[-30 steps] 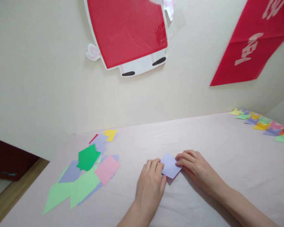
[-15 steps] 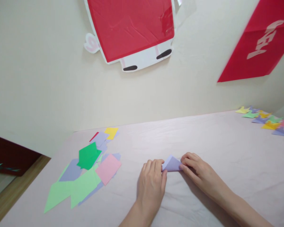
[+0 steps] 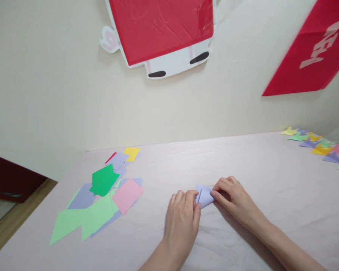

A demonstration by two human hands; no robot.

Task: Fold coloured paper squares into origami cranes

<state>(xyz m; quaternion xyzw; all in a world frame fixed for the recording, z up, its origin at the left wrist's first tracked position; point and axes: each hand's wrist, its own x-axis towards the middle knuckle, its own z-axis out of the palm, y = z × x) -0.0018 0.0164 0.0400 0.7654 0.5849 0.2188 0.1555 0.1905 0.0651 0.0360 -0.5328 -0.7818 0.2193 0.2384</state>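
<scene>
Paper lilac, folded; left fingers pinch one side; right fingers, opposite

Small purple paper, folded, on pale cloth; left hand at its 9 o'clock edge, thumb and finger gripping; right hand at its 3 o'clock corner, fingertips pinching; off paper's 9 o'clock, loose sheets overlapping, dark green sheet and pink sheet among them; yellow sheet at 10 o'clock; beyond 2 o'clock, folded shapes in rows; on wall, between 11 and 12 o'clock, red poster.
</scene>
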